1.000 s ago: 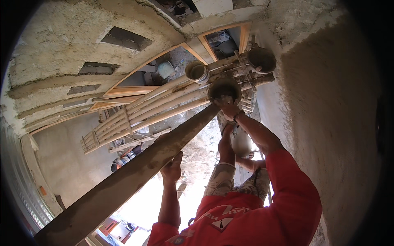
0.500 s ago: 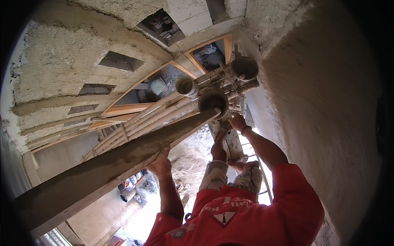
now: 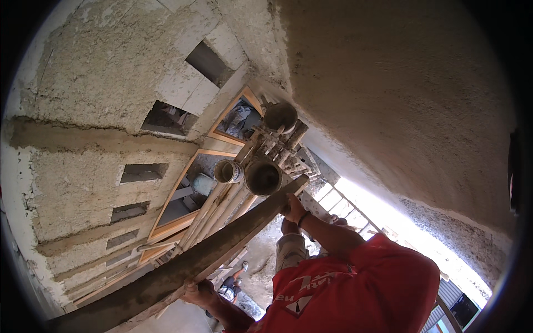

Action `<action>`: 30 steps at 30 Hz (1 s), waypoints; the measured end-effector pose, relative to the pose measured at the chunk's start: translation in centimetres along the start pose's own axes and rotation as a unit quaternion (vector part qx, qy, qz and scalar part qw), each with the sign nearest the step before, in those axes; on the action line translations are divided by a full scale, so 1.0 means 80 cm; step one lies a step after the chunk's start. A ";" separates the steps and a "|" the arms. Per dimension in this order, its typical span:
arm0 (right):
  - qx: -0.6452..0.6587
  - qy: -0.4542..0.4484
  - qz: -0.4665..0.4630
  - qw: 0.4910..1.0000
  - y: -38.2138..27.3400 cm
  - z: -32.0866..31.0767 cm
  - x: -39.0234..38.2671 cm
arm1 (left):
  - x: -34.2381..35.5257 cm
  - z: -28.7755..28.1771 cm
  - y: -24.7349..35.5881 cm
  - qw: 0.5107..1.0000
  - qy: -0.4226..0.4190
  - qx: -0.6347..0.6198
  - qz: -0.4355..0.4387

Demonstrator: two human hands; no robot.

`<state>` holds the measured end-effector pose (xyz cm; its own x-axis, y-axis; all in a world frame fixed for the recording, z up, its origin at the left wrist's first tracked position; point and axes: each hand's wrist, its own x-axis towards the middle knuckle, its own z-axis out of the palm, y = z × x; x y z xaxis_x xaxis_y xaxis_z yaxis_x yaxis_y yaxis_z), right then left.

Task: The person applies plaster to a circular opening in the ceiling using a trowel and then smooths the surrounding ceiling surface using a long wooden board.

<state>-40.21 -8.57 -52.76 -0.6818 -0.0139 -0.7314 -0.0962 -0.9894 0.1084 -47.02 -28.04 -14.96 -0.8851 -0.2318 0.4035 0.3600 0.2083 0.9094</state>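
Brown board (image 3: 202,254) in L hand (image 3: 202,294)

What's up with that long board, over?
Left fingers and right fingers gripping long board. Board slants across view. Round bucket close by its far end.

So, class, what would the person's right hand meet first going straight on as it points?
The long brown board the right hand holds; beyond it, probably the nearer round dark bucket, though depth is unclear.
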 end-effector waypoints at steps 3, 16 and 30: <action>0.070 -0.059 -0.018 0.996 -0.025 -0.055 -0.050 | 0.007 -0.036 -0.025 0.990 -0.084 -0.054 -0.097; -0.456 0.263 -0.535 0.661 -0.147 -0.102 -0.443 | -0.049 0.175 0.015 0.873 -0.247 -0.226 -0.354; 0.013 0.075 -0.857 0.510 -0.287 0.204 -0.703 | 0.023 0.537 0.143 0.605 -0.495 -0.511 -0.357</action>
<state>-11.51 17.26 -3.11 0.4826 0.8551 0.1893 -0.4681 0.4345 -0.7695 -57.20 14.69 -8.15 -0.4832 0.8724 0.0732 -0.6716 -0.4230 0.6083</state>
